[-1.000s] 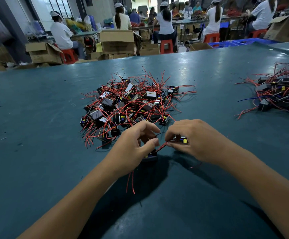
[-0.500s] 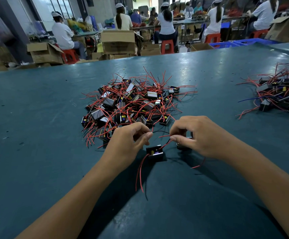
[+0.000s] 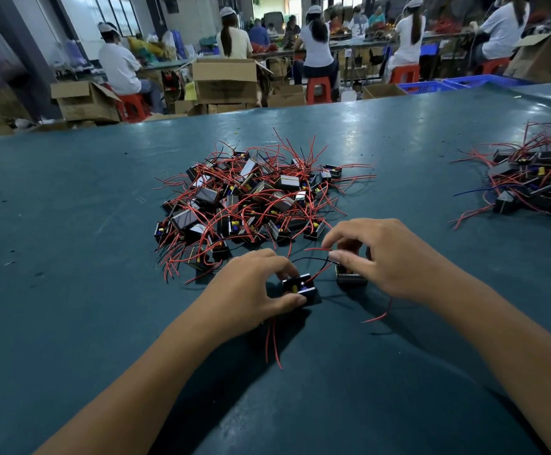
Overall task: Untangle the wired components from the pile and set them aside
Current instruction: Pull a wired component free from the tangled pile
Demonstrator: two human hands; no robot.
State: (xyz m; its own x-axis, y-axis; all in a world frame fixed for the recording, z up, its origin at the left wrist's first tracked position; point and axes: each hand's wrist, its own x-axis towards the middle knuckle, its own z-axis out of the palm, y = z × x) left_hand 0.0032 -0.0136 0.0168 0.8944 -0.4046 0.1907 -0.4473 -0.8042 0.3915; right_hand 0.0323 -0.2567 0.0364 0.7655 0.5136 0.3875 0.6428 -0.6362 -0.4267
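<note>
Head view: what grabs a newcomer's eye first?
The big pile of black components with red wires at the table's centre. Just in front, the left hand grips one component and the right hand another. A second pile lies far right.

Beyond the tabletop's far edge, open cardboard boxes [image 3: 224, 80] stand on the floor. Workers [image 3: 120, 70] sit on red stools [image 3: 318, 90]. Blue crates [image 3: 431, 87] sit near the far right corner.

Red-wired black components [image 3: 251, 198]; teal table [image 3: 70, 241].
</note>
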